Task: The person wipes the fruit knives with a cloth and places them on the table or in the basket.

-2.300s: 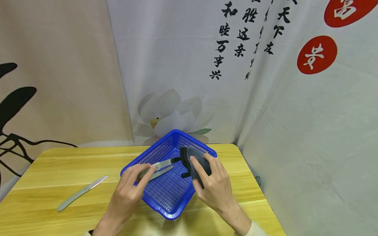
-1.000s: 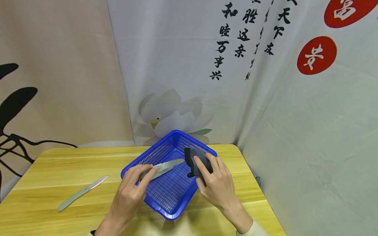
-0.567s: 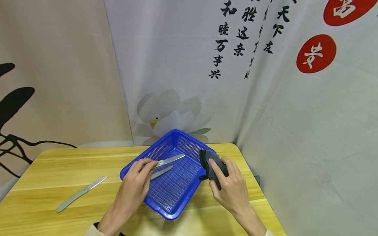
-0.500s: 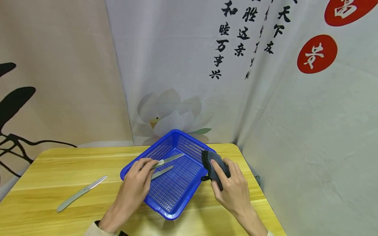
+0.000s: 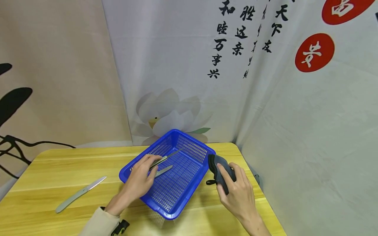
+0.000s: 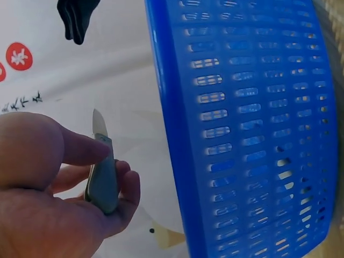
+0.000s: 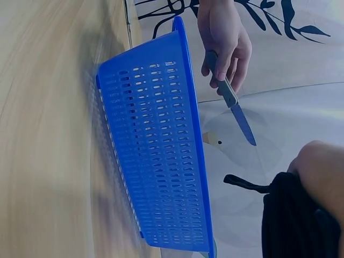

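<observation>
My left hand (image 5: 138, 178) grips a small knife (image 5: 159, 161) by its pale grey-green handle, over the left side of the blue basket (image 5: 189, 193). In the left wrist view the knife (image 6: 105, 180) lies between thumb and curled fingers, blade bare and pointing away. My right hand (image 5: 237, 193) holds a folded dark grey cloth (image 5: 221, 160) with black trim and a hanging loop, just right of the basket's rim. The cloth (image 7: 290, 220) and the knife's blade are well apart in the right wrist view. A second knife (image 5: 164, 170) lies inside the basket, its handle end hidden by my left hand.
A third knife (image 5: 73, 198) with a matching handle lies on the wooden table (image 5: 35, 177), left of the basket. A printed curtain (image 5: 177, 65) hangs behind the table, and pale fabric (image 5: 310, 147) runs along its right side.
The cloth was around the knife's blade at first; it has come off the tip and moved right with my right hand. My left hand has turned the knife, tip angled further up.
</observation>
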The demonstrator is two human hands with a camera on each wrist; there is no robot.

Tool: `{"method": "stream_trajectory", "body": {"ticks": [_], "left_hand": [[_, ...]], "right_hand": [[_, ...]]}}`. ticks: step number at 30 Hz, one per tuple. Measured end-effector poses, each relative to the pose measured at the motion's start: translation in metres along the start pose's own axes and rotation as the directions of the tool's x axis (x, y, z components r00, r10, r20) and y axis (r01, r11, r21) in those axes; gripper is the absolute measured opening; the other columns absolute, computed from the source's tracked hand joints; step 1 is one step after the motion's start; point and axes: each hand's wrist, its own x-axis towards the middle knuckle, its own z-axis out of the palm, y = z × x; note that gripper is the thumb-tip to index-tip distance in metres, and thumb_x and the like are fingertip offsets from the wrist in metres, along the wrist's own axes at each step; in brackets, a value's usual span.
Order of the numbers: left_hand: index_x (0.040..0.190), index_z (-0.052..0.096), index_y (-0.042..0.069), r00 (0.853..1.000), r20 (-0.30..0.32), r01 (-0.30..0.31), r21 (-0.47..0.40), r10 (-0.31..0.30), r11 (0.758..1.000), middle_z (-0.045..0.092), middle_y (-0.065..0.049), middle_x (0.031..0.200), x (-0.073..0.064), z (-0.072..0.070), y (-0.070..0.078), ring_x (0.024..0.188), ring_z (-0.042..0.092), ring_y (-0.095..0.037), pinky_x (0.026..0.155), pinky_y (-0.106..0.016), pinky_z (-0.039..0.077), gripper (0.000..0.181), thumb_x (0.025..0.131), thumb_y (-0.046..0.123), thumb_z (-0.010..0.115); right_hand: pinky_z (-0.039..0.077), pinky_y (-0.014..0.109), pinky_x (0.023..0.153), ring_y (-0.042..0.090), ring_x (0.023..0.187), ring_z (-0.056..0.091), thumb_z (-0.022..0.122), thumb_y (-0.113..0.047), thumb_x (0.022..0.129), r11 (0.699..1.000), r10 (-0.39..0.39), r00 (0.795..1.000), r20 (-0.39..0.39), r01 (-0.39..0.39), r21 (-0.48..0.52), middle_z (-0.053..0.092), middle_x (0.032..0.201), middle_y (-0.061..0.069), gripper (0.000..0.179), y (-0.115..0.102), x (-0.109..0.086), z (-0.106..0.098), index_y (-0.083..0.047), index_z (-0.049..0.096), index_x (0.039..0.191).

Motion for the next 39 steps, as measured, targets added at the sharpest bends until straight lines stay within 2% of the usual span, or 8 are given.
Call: {"method": "stream_trajectory", "body": {"ticks": [4, 9, 14, 21, 26, 32, 36, 39], "left_hand": [[0.145, 0.07, -0.001, 0.998, 0.063, 0.016, -0.016, -0.015, 1.0, 0.075, -0.018, 0.135, 0.004, 0.002, -0.004, 0.123, 0.074, -0.034, 0.105, -0.058, 0.064, 0.04, 0.105, -0.006, 0.07], [0.154, 0.063, -0.001, 0.993, 0.117, 0.025, -0.015, -0.023, 1.0, 0.07, -0.021, 0.148, 0.005, 0.002, -0.007, 0.139, 0.068, -0.042, 0.119, -0.066, 0.056, 0.052, 0.105, 0.008, 0.079], [0.162, 0.058, 0.004, 0.986, 0.168, -0.01, 0.056, 0.001, 0.998, 0.061, -0.022, 0.164, 0.004, 0.0, -0.007, 0.154, 0.056, -0.049, 0.128, -0.075, 0.045, 0.069, 0.103, 0.028, 0.085], [0.174, 0.045, 0.021, 0.963, 0.27, -0.036, 0.216, -0.024, 0.976, 0.04, -0.019, 0.182, -0.009, -0.006, -0.01, 0.17, 0.029, -0.055, 0.133, -0.086, 0.022, 0.092, 0.098, 0.057, 0.084], [0.175, 0.043, 0.024, 0.965, 0.261, -0.034, 0.255, -0.035, 0.966, 0.036, -0.018, 0.184, -0.022, -0.021, -0.018, 0.172, 0.024, -0.054, 0.134, -0.087, 0.017, 0.096, 0.097, 0.065, 0.081], [0.177, 0.038, 0.028, 0.976, 0.199, 0.029, 0.27, -0.085, 0.963, 0.034, -0.018, 0.184, -0.047, -0.053, -0.046, 0.169, 0.026, -0.058, 0.133, -0.086, 0.018, 0.093, 0.101, 0.064, 0.077], [0.177, 0.039, 0.022, 0.988, 0.122, 0.056, 0.299, -0.097, 0.953, 0.039, -0.027, 0.178, -0.07, -0.078, -0.08, 0.163, 0.033, -0.061, 0.131, -0.088, 0.019, 0.09, 0.103, 0.055, 0.079], [0.176, 0.039, 0.017, 0.987, 0.086, 0.101, 0.315, -0.135, 0.944, 0.041, -0.033, 0.174, -0.087, -0.096, -0.109, 0.157, 0.036, -0.063, 0.127, -0.091, 0.019, 0.089, 0.103, 0.051, 0.079]], "right_hand": [[0.062, 0.045, 0.063, 0.038, 0.098, 0.068, 0.078, -0.015, 0.083, 1.0, 0.007, 1.0, 0.01, -0.007, 0.004, 0.069, 0.127, 0.026, 0.061, -0.001, -0.003, 0.002, -0.015, 0.077, 0.144], [0.065, 0.047, 0.065, 0.038, 0.101, 0.069, 0.08, -0.015, 0.083, 1.0, 0.012, 1.0, 0.024, -0.012, 0.006, 0.069, 0.127, 0.025, 0.06, -0.003, -0.005, 0.004, -0.015, 0.077, 0.143], [0.065, 0.047, 0.065, 0.037, 0.1, 0.069, 0.081, -0.014, 0.082, 1.0, 0.012, 1.0, 0.026, -0.012, 0.011, 0.069, 0.127, 0.025, 0.06, -0.003, -0.005, 0.005, -0.015, 0.077, 0.142], [0.064, 0.045, 0.063, 0.037, 0.1, 0.069, 0.08, -0.015, 0.082, 1.0, 0.005, 1.0, 0.028, -0.005, 0.011, 0.069, 0.127, 0.025, 0.06, -0.002, -0.007, 0.005, -0.015, 0.077, 0.143], [0.063, 0.044, 0.062, 0.036, 0.098, 0.068, 0.08, -0.015, 0.082, 1.0, 0.015, 0.999, 0.032, -0.015, 0.009, 0.07, 0.127, 0.024, 0.06, 0.001, -0.01, 0.006, -0.015, 0.078, 0.142], [0.063, 0.044, 0.061, 0.037, 0.098, 0.069, 0.081, -0.015, 0.082, 1.0, 0.015, 0.999, 0.04, -0.015, 0.009, 0.069, 0.126, 0.024, 0.06, 0.004, -0.014, 0.007, -0.014, 0.078, 0.142], [0.064, 0.046, 0.063, 0.038, 0.1, 0.07, 0.082, -0.014, 0.082, 1.0, 0.022, 0.999, 0.049, -0.023, 0.011, 0.069, 0.126, 0.025, 0.06, 0.008, -0.018, 0.007, -0.014, 0.078, 0.142], [0.063, 0.045, 0.063, 0.037, 0.1, 0.07, 0.083, -0.014, 0.082, 1.0, 0.028, 0.998, 0.054, -0.028, 0.007, 0.07, 0.126, 0.025, 0.06, 0.01, -0.021, 0.008, -0.015, 0.078, 0.142]]}}
